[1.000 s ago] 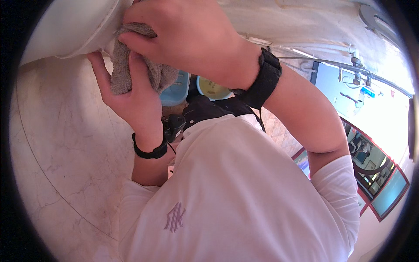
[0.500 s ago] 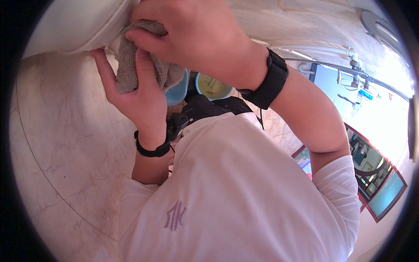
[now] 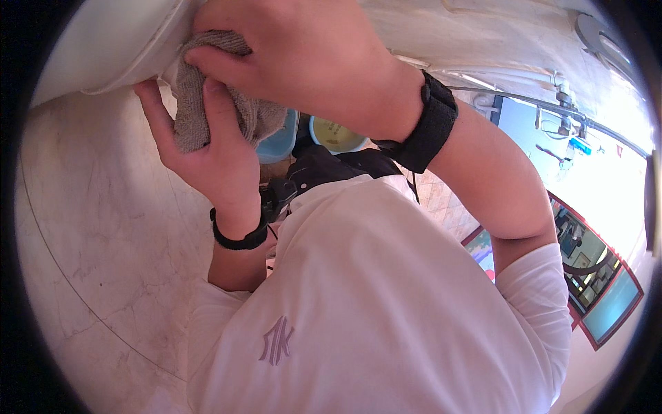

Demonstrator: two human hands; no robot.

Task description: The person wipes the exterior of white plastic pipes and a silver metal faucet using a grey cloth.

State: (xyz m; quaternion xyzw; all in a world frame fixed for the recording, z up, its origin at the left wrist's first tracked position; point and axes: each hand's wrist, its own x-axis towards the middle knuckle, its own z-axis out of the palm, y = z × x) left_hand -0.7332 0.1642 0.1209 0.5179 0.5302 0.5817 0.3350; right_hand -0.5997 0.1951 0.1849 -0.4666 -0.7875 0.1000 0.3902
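Note:
A brown-grey cloth (image 3: pixel 191 114) is bunched between my two hands against the lower edge of a large white curved casing (image 3: pixel 114 48). My right hand (image 3: pixel 289 52) grips the cloth from above, its thumb pressed over the upper fold. Below it, my left hand (image 3: pixel 215 155) has its thumb on the cloth, while a finger reaches up to the casing's rim. Part of the cloth hangs down under my right hand. The other fingertips of both hands are hidden behind cloth and casing.
Marbled wall (image 3: pixel 89 207) stands at the left. Below my hands are a light-blue basin (image 3: pixel 281 141) and another basin (image 3: pixel 338 136) with a yellowish inside. Pipes (image 3: pixel 562 103) run along the right, above a red-framed window (image 3: pixel 596 276). A grey ring-shaped fitting (image 3: pixel 603 41) sits upper right.
Both hands and the cloth have shifted slightly left along the casing's edge. The grip on the cloth looks the same.

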